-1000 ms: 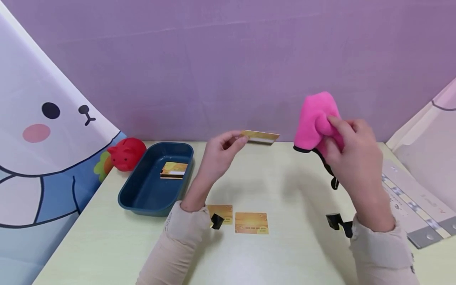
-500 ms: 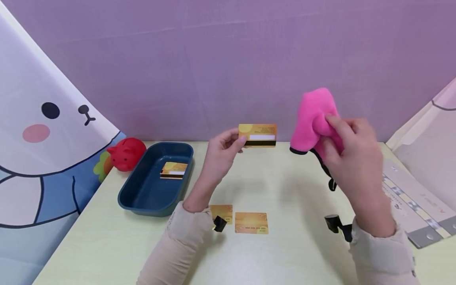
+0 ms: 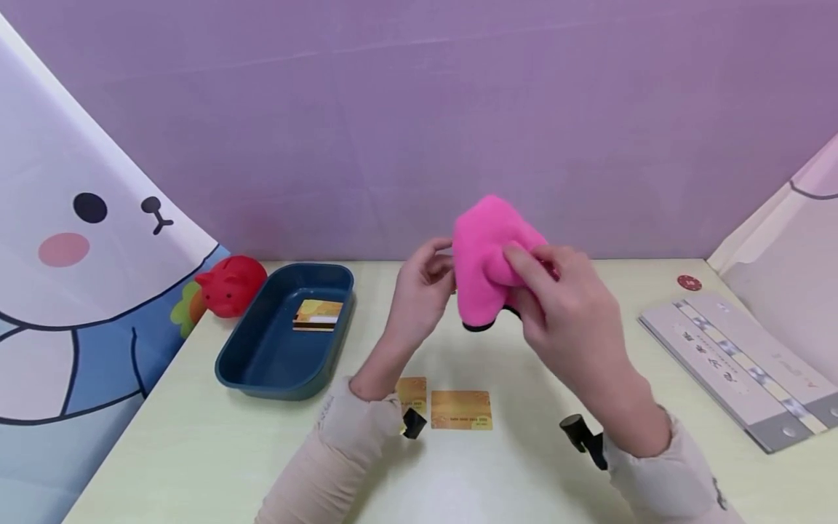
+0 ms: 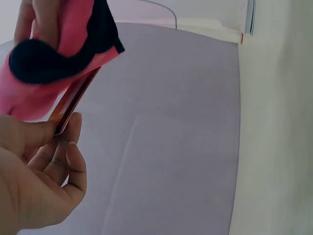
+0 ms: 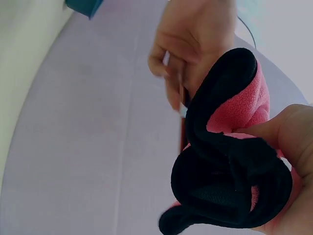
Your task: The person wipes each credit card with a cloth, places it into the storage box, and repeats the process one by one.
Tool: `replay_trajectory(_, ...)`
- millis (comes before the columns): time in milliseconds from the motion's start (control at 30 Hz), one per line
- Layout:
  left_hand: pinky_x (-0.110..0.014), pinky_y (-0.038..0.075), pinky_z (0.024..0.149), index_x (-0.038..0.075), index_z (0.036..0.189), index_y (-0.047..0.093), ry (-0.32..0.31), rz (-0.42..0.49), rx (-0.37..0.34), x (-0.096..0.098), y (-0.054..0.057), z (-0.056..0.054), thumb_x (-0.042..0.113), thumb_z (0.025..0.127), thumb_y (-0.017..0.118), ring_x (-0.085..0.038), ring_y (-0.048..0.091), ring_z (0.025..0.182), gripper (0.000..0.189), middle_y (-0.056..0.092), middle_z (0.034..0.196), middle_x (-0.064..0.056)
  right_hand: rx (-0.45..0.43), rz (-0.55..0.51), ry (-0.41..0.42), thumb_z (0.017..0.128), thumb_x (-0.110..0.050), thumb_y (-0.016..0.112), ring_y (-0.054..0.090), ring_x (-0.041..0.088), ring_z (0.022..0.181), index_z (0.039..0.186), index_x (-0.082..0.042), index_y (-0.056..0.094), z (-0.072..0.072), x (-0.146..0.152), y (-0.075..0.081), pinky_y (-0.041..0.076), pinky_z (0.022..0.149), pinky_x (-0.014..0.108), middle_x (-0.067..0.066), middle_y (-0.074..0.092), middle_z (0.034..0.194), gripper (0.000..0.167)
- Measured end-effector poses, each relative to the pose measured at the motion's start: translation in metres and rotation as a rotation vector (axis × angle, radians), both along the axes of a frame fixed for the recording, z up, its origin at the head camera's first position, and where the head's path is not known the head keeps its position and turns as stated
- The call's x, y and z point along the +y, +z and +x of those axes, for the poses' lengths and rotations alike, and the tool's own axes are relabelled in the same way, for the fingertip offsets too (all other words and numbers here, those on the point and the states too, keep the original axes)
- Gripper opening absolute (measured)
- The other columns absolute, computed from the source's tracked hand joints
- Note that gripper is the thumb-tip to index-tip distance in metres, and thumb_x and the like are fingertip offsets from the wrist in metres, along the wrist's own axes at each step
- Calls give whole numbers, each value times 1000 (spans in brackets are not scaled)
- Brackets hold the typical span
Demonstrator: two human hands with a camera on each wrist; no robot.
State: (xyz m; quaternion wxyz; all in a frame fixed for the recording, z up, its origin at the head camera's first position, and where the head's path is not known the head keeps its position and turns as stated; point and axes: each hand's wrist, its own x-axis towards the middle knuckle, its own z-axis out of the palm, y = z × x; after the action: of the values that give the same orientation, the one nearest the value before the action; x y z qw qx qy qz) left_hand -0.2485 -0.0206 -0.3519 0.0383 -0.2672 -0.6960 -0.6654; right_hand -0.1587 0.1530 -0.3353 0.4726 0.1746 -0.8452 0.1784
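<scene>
My left hand [image 3: 419, 295] pinches a gold bank card [image 4: 73, 104] by one end. It appears nearly edge-on in the left wrist view and is mostly hidden behind pink fabric in the head view. Over the table, my right hand [image 3: 579, 327] grips a pink fleece piece [image 3: 478, 262] with a bunched, rounded bump beside the fingertips. Black trim [image 5: 208, 117] edges its folded opening in the right wrist view; I cannot tell what article it is. The fleece overlaps the card's far end. Two more gold cards, one bank card [image 3: 461, 410] in full sight, lie below the hands.
A dark blue tray [image 3: 262, 367] at left holds a gold card [image 3: 317, 315]. Beside it sits a red piggy bank [image 3: 231, 286]. On the right lie a grey folder [image 3: 740, 371] and a red chip [image 3: 689, 282]. A purple cloth [image 3: 419, 131] hangs behind the table.
My right hand has brought the pink fleece leftward to the card in my left hand. The card first tilted to show its back, then went behind the fleece. The red chip has come into sight.
</scene>
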Motion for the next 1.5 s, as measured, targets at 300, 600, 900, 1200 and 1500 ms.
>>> replay_trajectory(300,-23,46,69,1,128,60,-14,-6,7,5,-2,8,-6,93,60,-13,54,75,35,65,90,-17,-7,87,-8,89,-12,75,60,38,80,119,-8,70,-9,-6,-11,53,68,46,21,63,103,30)
replay_trajectory(600,-33,59,82,4,130,60,-21,-55,-17,-2,4,2,-1,96,62,-24,71,88,34,73,99,-23,-97,33,-103,86,-10,77,58,39,83,119,-9,71,-14,12,-11,54,62,52,23,64,103,34)
replay_trajectory(900,-38,55,81,9,129,61,-19,-81,26,-15,11,-2,6,96,65,-24,70,83,33,72,94,-21,-172,-91,-230,90,-4,65,56,43,93,126,-9,70,-20,49,-9,48,59,59,26,62,107,36)
replay_trajectory(1200,-25,47,69,9,133,59,43,-57,36,-17,9,-6,6,97,65,-15,63,76,37,70,91,-20,-131,-154,-187,89,-4,66,55,44,99,126,-7,70,-16,55,-1,46,71,58,27,62,108,37)
replay_trajectory(1500,-24,53,70,3,123,62,94,-135,91,2,-8,1,-3,95,60,-18,64,77,29,71,91,-17,3,11,50,79,-7,84,60,39,84,121,-6,72,-6,5,-3,56,69,50,24,65,99,44)
